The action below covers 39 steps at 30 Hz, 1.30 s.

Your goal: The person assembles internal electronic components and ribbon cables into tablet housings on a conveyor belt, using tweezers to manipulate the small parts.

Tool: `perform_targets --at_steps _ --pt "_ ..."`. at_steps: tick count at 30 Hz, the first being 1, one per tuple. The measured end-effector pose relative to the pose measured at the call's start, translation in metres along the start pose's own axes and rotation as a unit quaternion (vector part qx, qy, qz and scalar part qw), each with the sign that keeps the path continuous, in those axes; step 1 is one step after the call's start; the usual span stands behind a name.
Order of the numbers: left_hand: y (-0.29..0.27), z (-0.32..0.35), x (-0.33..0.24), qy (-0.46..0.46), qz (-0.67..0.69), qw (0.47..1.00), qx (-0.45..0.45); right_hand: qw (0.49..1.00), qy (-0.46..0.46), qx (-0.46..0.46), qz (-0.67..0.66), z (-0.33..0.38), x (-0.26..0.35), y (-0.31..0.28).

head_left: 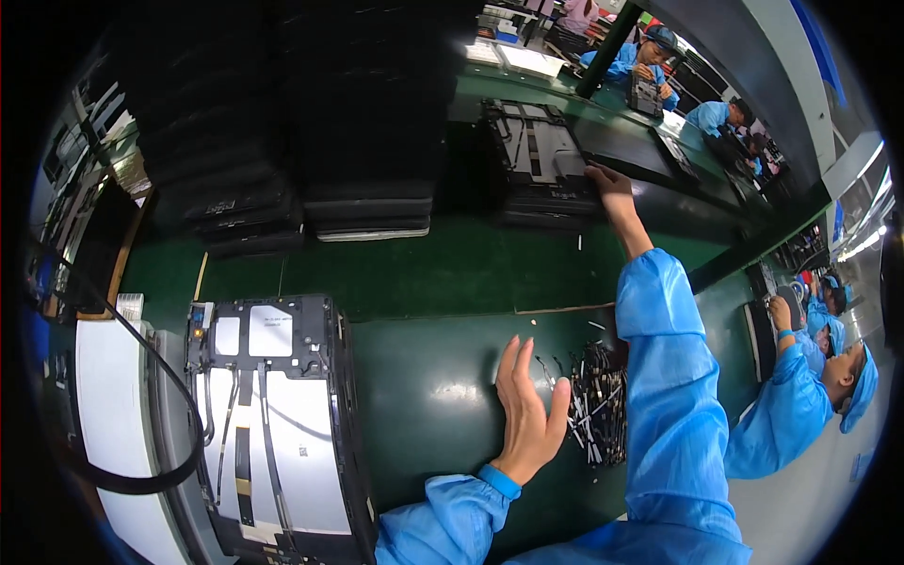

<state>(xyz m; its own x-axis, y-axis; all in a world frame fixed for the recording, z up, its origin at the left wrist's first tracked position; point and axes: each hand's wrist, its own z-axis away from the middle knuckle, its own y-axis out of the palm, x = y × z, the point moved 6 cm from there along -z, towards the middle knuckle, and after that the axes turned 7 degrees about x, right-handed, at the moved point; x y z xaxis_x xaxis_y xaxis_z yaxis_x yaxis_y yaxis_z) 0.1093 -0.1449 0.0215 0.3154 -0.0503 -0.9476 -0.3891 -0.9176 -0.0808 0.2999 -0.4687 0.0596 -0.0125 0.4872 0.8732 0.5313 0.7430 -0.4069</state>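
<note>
"Panels (541, 155)?"
"Stacked toward bench's (452, 278) far edge; right hand (612, 182) at top one's right edge, whether clasping: cannot tell."
"Left hand (529, 414)?"
"Empty, thumb wide of fingers, beside cable pile (600, 405), toward bench's near edge."

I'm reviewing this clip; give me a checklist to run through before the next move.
1. Right hand at the far panel: ok, its fingers are at the panel's right edge.
2. Grip secure: cannot tell, the panel's underside is hidden.
3. Left hand free: ok, open and holding nothing.
4. Loose cables well away from the left hand: not ok, the pile lies close beside its thumb.
5. Right sleeve off the cables: cannot tell, it covers the pile's edge in this view.
6. Near panel untouched by both hands: ok, it lies left of the left hand.
</note>
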Motion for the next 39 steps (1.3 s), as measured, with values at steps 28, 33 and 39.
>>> perform_targets --at_steps 28,33,39 --pt "0.048 0.039 -0.017 -0.058 0.068 0.979 0.182 0.87 0.107 -0.481 0.028 0.481 -0.034 -0.228" --pt "0.055 0.05 -0.011 -0.135 0.147 0.958 0.204 0.867 0.144 -0.477 0.013 0.48 -0.035 -0.227" --pt "0.055 0.052 -0.018 -0.128 0.135 0.966 0.181 0.858 0.132 -0.496 0.025 0.476 -0.03 -0.226"
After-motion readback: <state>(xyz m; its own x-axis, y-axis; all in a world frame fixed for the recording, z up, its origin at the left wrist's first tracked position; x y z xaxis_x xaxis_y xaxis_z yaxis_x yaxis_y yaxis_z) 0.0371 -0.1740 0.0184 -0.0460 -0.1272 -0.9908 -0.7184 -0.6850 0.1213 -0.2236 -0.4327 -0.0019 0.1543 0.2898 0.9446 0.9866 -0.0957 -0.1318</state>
